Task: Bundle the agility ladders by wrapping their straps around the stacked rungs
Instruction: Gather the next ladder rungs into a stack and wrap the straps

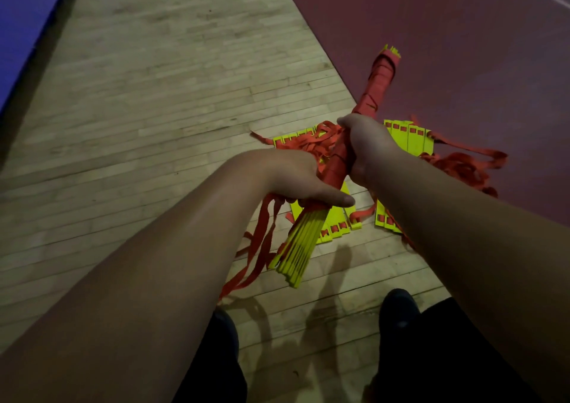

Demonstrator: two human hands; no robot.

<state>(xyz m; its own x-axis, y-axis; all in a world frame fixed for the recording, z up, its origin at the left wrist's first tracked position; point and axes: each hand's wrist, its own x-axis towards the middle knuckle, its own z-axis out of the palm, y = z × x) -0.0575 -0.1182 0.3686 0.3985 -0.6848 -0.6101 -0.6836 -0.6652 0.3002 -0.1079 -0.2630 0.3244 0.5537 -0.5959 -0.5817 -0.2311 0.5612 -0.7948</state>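
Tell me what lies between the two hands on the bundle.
Head view: only a short, red-wrapped stretch of the bundle lies between the left hand and the right hand. Both hands grip it.

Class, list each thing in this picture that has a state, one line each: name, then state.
Bundle: held up off the floor, strap wound round most of it, near end bare.
Loose strap: unwound, hanging from the bundle.
Floor ladders: unbundled, straps tangled.
Left hand: holds the bundle near its bare end.
Right hand: grips the wrapped middle.
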